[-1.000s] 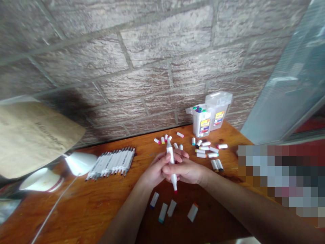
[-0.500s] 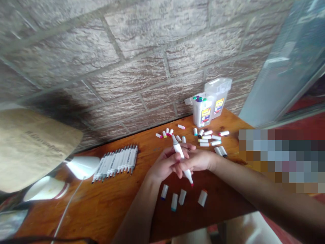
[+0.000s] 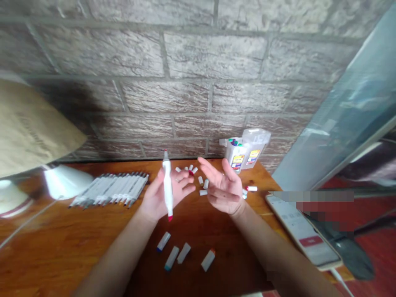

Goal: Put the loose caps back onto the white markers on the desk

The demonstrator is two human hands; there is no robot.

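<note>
Far left: one brown paper shape (image 3: 37, 128) with print, cut off by the frame edge; below it one white round container (image 3: 12, 198), also cut off. Next, one white cone (image 3: 66, 181) and one thin white cord (image 3: 29, 225). Then one row of uncapped markers (image 3: 111, 189), side by side on the wooden surface (image 3: 77, 243); packed too tightly to count. Left hand (image 3: 167, 189): thumb against one white marker (image 3: 168, 187), fingers spread; marker is near upright, above the surface, red tip down. Four loose caps (image 3: 208, 260) lie nearer the person: one blue-ended, one teal-ended, one orange-ended, one with end colour unclear. Between hands, further back, about seven more white caps (image 3: 201, 180), some partly hidden. Right hand (image 3: 224, 189): open, palm up, fingers loosely curled and apart. Behind it, two clear boxes (image 3: 236, 160), front one holding several markers, number unclear. Right: at least two caps (image 3: 252, 188), one partly hidden. Far right: one phone (image 3: 305, 231), screen lit.
</note>
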